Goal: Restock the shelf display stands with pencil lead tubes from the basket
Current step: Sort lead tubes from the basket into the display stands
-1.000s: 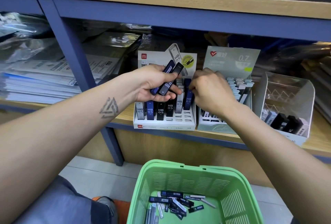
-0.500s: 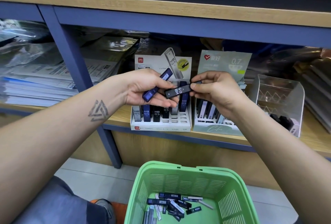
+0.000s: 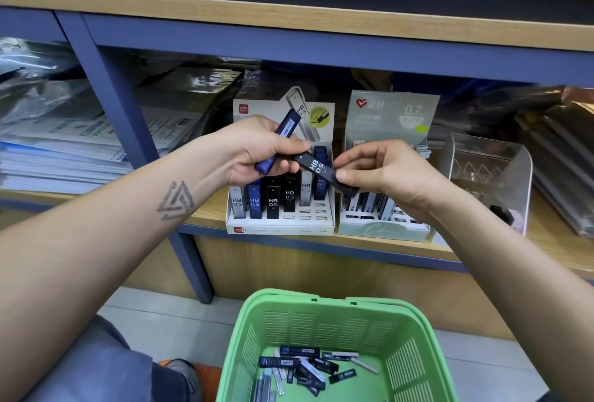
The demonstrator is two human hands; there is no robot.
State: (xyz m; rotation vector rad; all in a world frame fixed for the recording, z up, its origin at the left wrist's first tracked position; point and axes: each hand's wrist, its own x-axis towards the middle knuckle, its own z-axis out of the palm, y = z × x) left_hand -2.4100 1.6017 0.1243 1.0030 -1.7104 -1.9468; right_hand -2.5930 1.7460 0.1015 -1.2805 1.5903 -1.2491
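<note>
At center frame, a person's left hand [image 3: 257, 152] grips a blue pencil lead tube [image 3: 279, 141] while its fingertips meet one end of a black HB 0.5 tube [image 3: 323, 171]; the right hand [image 3: 382, 173] pinches that tube's other end between thumb and fingers. Just behind the hands, a white display stand [image 3: 279, 224] on the wooden shelf [image 3: 482, 249] holds upright tubes, with a pale green 0.7 stand [image 3: 385, 231] just to its right. At bottom center, a green basket [image 3: 324, 308] contains loose lead tubes [image 3: 305, 369].
</note>
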